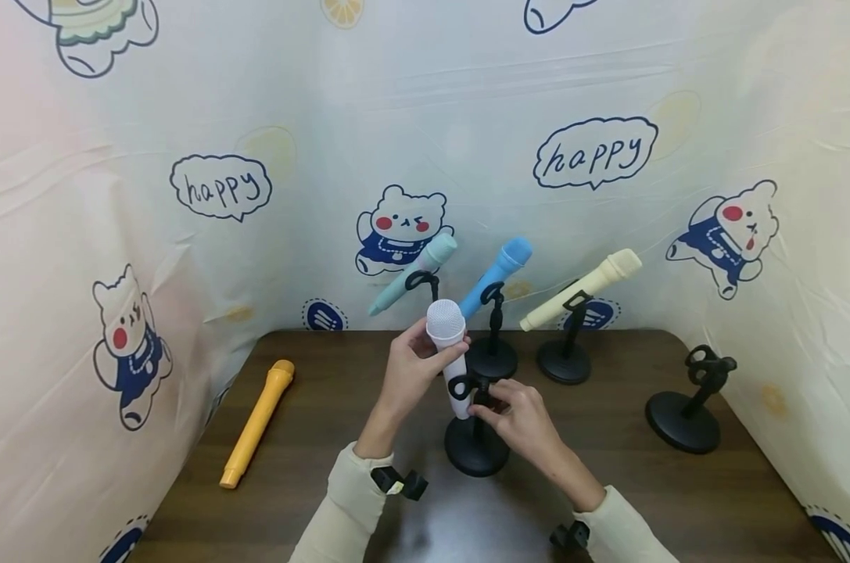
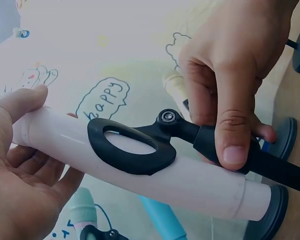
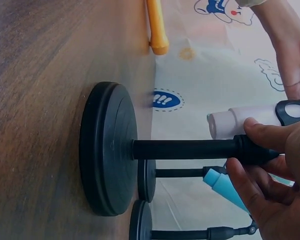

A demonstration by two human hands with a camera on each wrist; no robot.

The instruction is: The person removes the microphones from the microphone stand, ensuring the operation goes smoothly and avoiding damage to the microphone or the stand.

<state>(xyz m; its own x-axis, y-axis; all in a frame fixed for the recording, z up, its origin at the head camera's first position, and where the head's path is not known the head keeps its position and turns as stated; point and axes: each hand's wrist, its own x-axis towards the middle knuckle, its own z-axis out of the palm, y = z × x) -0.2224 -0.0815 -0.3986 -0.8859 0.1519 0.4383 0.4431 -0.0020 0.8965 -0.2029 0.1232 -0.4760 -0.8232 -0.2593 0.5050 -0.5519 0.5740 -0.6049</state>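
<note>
My left hand [image 1: 405, 375] holds a white microphone [image 1: 445, 320] just below its mesh head, with the tail end pointing down. A black desk microphone stand [image 1: 477, 457] stands under it, and the oval loop of its clip [image 2: 97, 145] lies across the side of the microphone body. My right hand [image 1: 526, 418] pinches the collar at the top of the stand's post [image 3: 185, 149], thumb on one side and fingers on the other. In the right wrist view the microphone's tail runs alongside the post, a little above the round base.
Behind the hands, a mint microphone [image 1: 396, 289], a blue microphone [image 1: 495, 274] and a cream microphone [image 1: 586, 288] sit tilted in black stands. An orange microphone [image 1: 259, 422] lies at the left of the wooden table [image 1: 312, 469]. Another stand [image 1: 681, 422], holding no microphone, stands at right.
</note>
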